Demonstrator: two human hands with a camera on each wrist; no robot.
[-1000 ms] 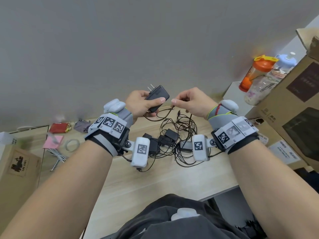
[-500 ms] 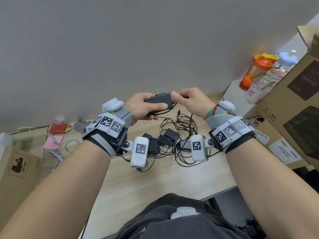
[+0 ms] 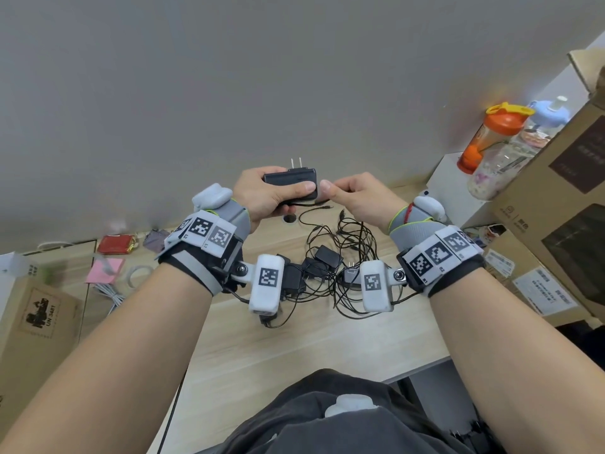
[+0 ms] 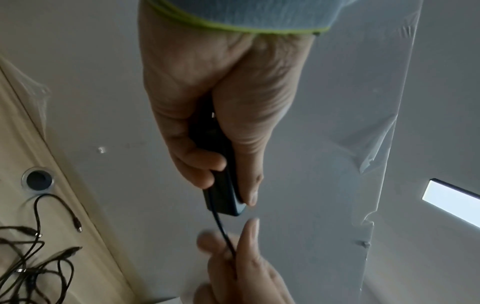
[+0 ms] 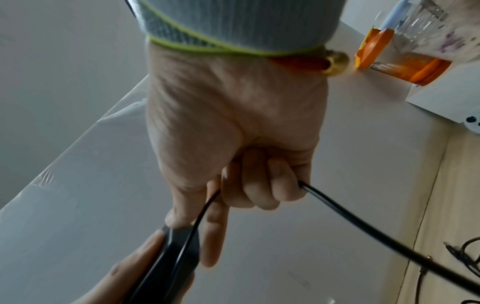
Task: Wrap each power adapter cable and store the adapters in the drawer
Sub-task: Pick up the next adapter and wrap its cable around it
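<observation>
Since a second ago the adapter [image 3: 290, 184] has swung from a tilt to lie level, prongs pointing up and away, and the right hand [image 3: 358, 197] has closed in until it sits just beside the adapter's right end. Over the counter [image 3: 294, 348], both hands hold the work in the air above the tangle of other adapters and cords [image 3: 330, 267], which lies below and between the wrists. The adapter's long axis runs left to right across the body, so the free cable [image 5: 363, 226] leaves its right end and drops toward the right hand, the nearer hand for winding; I judge the coming turn must carry that cable around the adapter's short way. The left hand [image 3: 262, 198] is clamped on the adapter, thumb flat along the near face and fingers [image 4: 205, 164] curled round the far side. On the right hand, the thumb and index finger reach toward the adapter's corner while the remaining fingers [image 5: 262, 185] are curled tight on the cable, which runs out past the little finger and down to the counter. The cable's plug end [image 3: 327, 208] hangs just under the hands. No drawer is in view.
</observation>
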